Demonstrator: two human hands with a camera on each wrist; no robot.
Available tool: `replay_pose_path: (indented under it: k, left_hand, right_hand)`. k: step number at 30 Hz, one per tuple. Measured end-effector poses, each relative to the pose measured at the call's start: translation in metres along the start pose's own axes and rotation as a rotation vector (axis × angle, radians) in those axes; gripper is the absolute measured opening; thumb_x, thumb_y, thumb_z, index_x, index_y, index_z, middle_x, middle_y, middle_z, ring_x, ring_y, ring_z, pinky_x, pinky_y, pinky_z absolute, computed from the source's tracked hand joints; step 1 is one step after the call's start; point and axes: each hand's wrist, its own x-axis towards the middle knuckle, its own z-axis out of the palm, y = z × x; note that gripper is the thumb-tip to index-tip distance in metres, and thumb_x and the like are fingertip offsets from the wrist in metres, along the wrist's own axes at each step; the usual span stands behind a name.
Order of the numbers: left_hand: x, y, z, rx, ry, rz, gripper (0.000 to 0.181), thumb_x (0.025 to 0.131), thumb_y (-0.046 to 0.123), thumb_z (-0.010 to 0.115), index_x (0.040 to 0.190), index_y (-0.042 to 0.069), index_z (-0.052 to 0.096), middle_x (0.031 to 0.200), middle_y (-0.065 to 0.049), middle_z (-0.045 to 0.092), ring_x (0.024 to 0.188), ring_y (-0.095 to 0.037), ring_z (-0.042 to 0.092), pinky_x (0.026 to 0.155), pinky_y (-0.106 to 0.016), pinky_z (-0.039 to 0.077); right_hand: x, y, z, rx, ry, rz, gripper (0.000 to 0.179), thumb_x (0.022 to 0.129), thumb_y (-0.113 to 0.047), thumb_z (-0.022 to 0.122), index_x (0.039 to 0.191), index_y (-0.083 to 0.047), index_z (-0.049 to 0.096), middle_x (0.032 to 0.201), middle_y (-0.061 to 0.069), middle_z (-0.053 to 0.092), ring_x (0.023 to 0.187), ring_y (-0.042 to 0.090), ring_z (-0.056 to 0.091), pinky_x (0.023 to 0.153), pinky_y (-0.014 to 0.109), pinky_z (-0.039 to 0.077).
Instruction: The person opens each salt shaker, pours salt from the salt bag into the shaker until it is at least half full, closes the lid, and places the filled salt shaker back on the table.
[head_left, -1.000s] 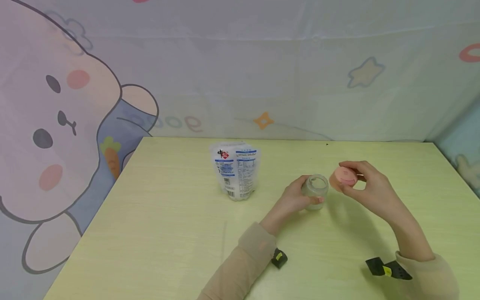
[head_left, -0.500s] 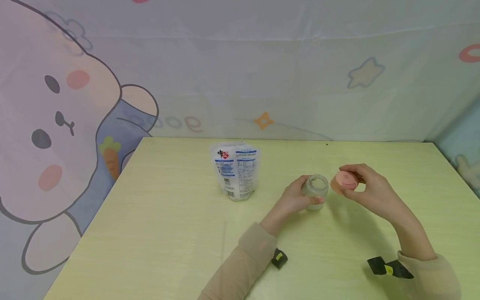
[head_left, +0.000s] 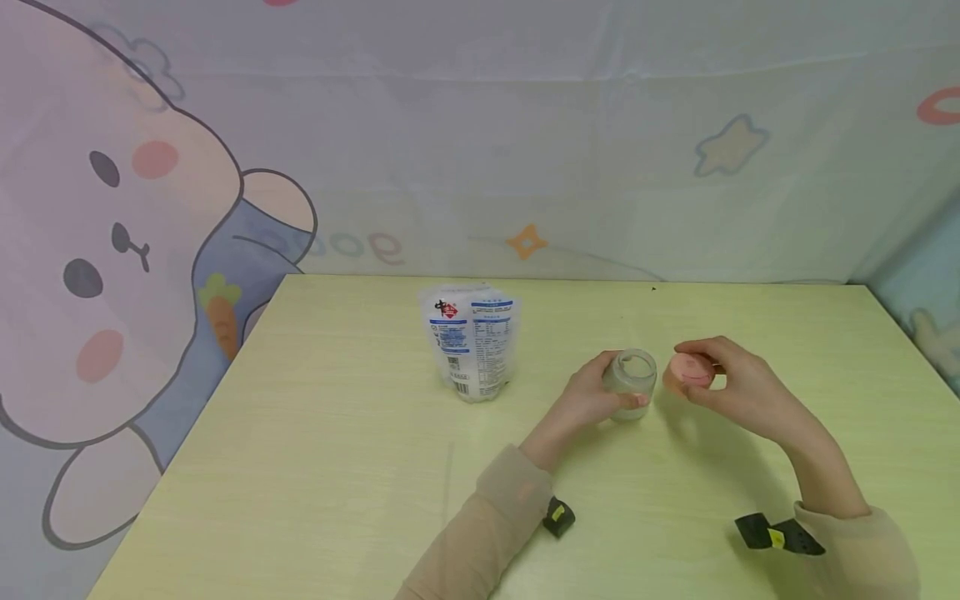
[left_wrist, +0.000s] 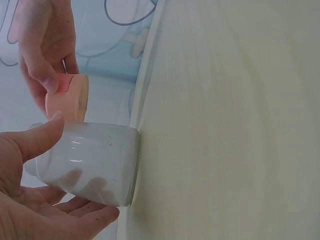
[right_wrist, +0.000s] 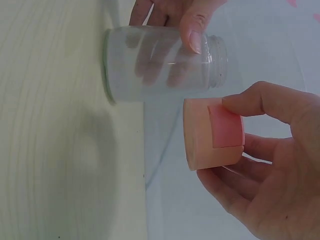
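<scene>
Left fingers (left_wrist: pixel 102 218) wrap jar (left_wrist: pixel 100 150); right fingers (right_wrist: pixel 227 192) pinch cap (right_wrist: pixel 200 135).

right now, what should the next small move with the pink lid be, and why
I'd probably lower the right grip and set the pink lid down: it hangs above the table, off to the side of the open glass jar, which the left grip holds upright.

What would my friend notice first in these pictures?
Probably the huge cartoon animal on the backdrop, at the head view's left. Next, maybe the pink lid in the right hand, beside the open glass jar that the left hand holds. Then the white bag standing on the table, left of the jar.
</scene>
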Motion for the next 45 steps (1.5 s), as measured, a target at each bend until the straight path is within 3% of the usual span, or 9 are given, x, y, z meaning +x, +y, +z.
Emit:
replay_pose_path:
  k: [6,13,18,33,45]
  left_hand:
    - [0.000,0.000,0.000,0.004,-0.002,0.005,0.065,0.080,0.022,0.078,0.138,0.016,0.049,0.136,-0.005,0.057,0.128,-0.024,0.050,0.107,-0.041,0.041]
    - [-0.002,0.001,-0.002,0.015,-0.006,0.012,0.065,0.080,0.023,0.078,0.138,0.015,0.049,0.137,-0.006,0.057,0.128,-0.023,0.051,0.107,-0.039,0.041]
    - [-0.002,0.001,-0.002,0.019,-0.005,0.015,0.066,0.080,0.022,0.078,0.138,0.014,0.049,0.136,-0.006,0.057,0.128,-0.024,0.051,0.107,-0.039,0.041]
    - [-0.001,0.001,-0.001,0.015,0.003,0.004,0.066,0.079,0.023,0.079,0.137,0.016,0.050,0.136,-0.005,0.057,0.127,-0.022,0.051,0.107,-0.038,0.040]
    - [-0.002,0.000,-0.002,-0.002,-0.002,0.004,0.065,0.080,0.024,0.078,0.138,0.018,0.050,0.137,-0.004,0.056,0.128,-0.022,0.050,0.108,-0.041,0.040]
  right_hand:
    - [0.000,0.002,0.001,-0.038,-0.039,-0.012,0.047,0.081,-0.006,0.071,0.125,0.000,0.056,0.114,0.015,0.061,0.094,0.019,0.053,0.076,0.018,0.044]
    - [0.001,0.005,0.003,-0.048,-0.068,-0.009,0.047,0.080,-0.007,0.072,0.124,0.001,0.056,0.111,0.013,0.061,0.091,0.015,0.052,0.077,0.027,0.046]
    - [0.002,0.008,0.005,-0.048,-0.090,-0.007,0.046,0.081,-0.010,0.073,0.122,0.001,0.057,0.110,0.013,0.062,0.094,0.019,0.053,0.079,0.029,0.048]
    - [0.002,0.013,0.009,-0.049,-0.165,0.000,0.045,0.078,-0.006,0.072,0.120,0.001,0.057,0.102,0.007,0.059,0.089,0.015,0.049,0.074,0.027,0.045]
    - [0.004,0.013,0.016,-0.063,-0.184,0.020,0.044,0.080,-0.009,0.073,0.118,0.005,0.056,0.108,0.017,0.063,0.095,0.026,0.057,0.078,0.036,0.047]
